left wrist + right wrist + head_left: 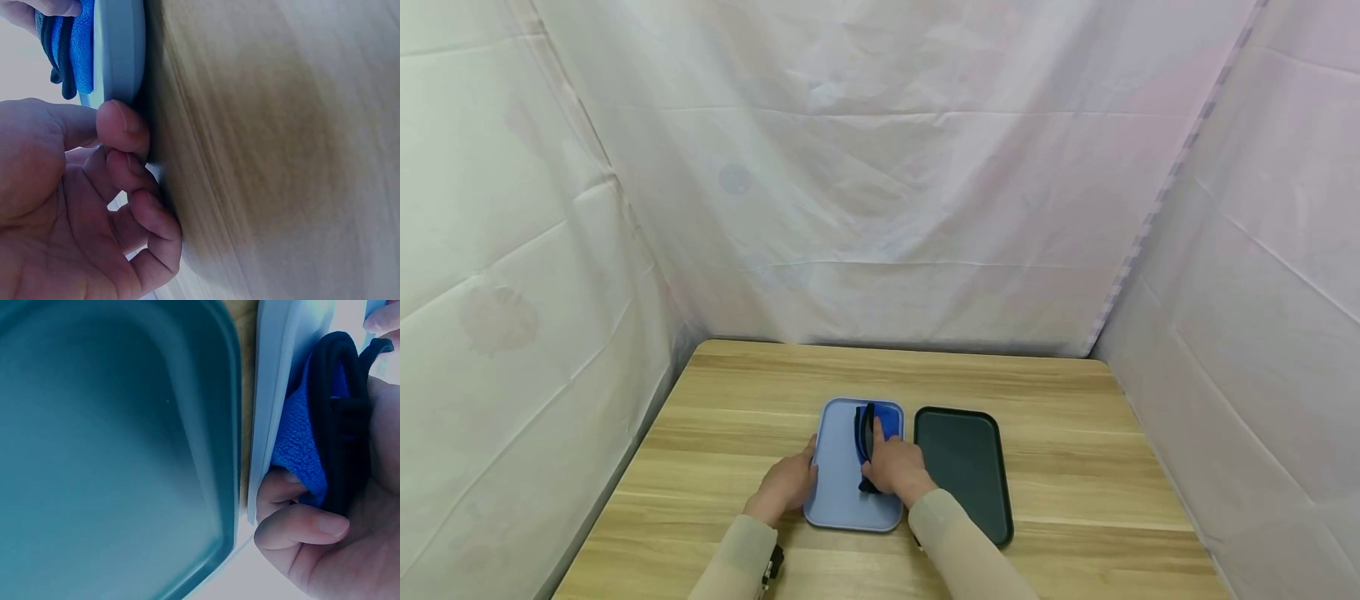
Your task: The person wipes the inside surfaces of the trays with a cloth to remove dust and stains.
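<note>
A light blue tray (842,500) lies on the wooden table, with a folded blue fleecy cloth with black edging (889,417) on its right half. My right hand (897,467) grips the cloth; its index finger stretches forward along the cloth while other fingers curl under its edge, as the right wrist view shows. At the tray's left rim, my left hand (790,483) holds the edge between thumb and fingers. In the left wrist view its curled fingers (150,212) are close to the tabletop. Part of the cloth (297,437) is hidden behind the right hand.
A dark green tray (958,454) lies just right of the light blue one, a narrow gap between them. The wooden table (737,400) extends around both trays. White hanging sheets (880,192) enclose the table at the back and both sides.
</note>
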`<state>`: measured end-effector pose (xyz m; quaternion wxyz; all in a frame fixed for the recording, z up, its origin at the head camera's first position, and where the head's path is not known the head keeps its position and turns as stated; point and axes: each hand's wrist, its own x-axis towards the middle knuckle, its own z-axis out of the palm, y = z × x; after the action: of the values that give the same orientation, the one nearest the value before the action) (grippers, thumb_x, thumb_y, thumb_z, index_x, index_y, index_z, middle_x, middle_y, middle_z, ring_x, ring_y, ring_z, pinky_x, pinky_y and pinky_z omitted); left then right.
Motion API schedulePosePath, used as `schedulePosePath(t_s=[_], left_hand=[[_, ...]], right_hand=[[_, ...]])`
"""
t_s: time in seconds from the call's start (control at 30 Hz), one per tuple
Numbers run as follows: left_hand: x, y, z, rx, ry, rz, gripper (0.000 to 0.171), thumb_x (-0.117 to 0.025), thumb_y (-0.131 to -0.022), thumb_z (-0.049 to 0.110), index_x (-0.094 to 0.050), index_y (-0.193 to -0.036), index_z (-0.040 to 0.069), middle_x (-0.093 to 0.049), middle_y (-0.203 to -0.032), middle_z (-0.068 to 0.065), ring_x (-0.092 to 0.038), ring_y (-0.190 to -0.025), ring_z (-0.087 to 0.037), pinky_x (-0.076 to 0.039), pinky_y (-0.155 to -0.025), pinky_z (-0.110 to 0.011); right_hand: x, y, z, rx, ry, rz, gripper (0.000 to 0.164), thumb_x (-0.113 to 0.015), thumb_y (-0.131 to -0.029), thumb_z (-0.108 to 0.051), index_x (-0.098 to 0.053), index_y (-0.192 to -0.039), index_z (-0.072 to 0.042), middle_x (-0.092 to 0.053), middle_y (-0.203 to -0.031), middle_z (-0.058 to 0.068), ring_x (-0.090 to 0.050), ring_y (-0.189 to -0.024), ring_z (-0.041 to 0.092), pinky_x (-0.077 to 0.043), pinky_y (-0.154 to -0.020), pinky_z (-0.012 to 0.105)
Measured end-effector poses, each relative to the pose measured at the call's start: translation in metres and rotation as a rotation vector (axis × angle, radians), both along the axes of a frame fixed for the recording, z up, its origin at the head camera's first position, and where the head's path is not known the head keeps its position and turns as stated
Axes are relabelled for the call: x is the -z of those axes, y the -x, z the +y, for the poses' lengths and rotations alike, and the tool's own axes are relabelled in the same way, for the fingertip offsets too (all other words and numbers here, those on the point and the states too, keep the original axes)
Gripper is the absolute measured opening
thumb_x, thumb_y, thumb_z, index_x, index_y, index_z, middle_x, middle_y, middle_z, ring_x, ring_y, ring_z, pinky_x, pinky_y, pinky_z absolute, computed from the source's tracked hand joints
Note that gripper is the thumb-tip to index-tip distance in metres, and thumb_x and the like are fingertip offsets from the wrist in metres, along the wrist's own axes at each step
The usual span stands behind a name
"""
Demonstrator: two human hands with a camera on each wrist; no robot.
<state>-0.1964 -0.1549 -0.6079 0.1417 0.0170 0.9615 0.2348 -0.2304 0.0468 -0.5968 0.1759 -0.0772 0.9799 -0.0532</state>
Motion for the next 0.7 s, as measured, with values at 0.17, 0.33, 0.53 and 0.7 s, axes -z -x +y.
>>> schedulePosePath(t_s=[0.17, 0.33, 0.53, 0.7], left_hand=[[0.0016, 0.0022, -0.0014, -0.001, 0.009, -0.001, 0.057, -0.051, -0.106, 0.017, -0.037, -0.159, -0.001, -0.065, -0.135, -0.029, -0.067, -0.091, -0.027, -0.056, -0.08, -0.047], [0.0016, 0.0032, -0.0003, 0.003, 0.009, -0.001, 0.057, -0.051, -0.106, 0.017, -0.036, -0.159, -0.001, -0.065, -0.135, -0.029, -0.069, -0.095, -0.028, -0.056, -0.084, -0.049], [-0.0009, 0.0035, 0.0001, 0.016, 0.019, -0.006, 0.057, -0.05, -0.107, 0.017, -0.036, -0.159, -0.001, -0.066, -0.134, -0.03, -0.07, -0.097, -0.03, -0.056, -0.084, -0.05], [-0.0026, 0.0031, -0.0002, 0.021, 0.013, 0.0, 0.058, -0.051, -0.106, 0.016, -0.035, -0.159, -0.001, -0.066, -0.132, -0.03, -0.069, -0.09, -0.028, -0.056, -0.08, -0.047]], right_hand=[[0.0027, 0.0051, -0.0013, 0.006, -0.008, 0.001, 0.088, -0.066, -0.097, -0.052, -0.024, -0.166, -0.018, -0.071, -0.12, 0.015, -0.063, -0.075, 0.023, -0.053, -0.064, 0.043], [0.0011, 0.005, -0.0013, 0.011, -0.009, 0.015, 0.087, -0.066, -0.097, -0.051, -0.026, -0.166, -0.017, -0.071, -0.121, 0.016, -0.065, -0.078, 0.024, -0.054, -0.064, 0.043], [-0.0001, 0.0019, -0.0034, 0.003, 0.002, 0.02, 0.086, -0.065, -0.098, -0.05, -0.025, -0.166, -0.015, -0.071, -0.122, 0.016, -0.063, -0.076, 0.023, -0.054, -0.063, 0.041], [0.0028, 0.0005, -0.005, -0.009, 0.002, 0.029, 0.087, -0.064, -0.098, -0.05, -0.024, -0.166, -0.015, -0.07, -0.121, 0.015, -0.062, -0.076, 0.022, -0.053, -0.062, 0.041]])
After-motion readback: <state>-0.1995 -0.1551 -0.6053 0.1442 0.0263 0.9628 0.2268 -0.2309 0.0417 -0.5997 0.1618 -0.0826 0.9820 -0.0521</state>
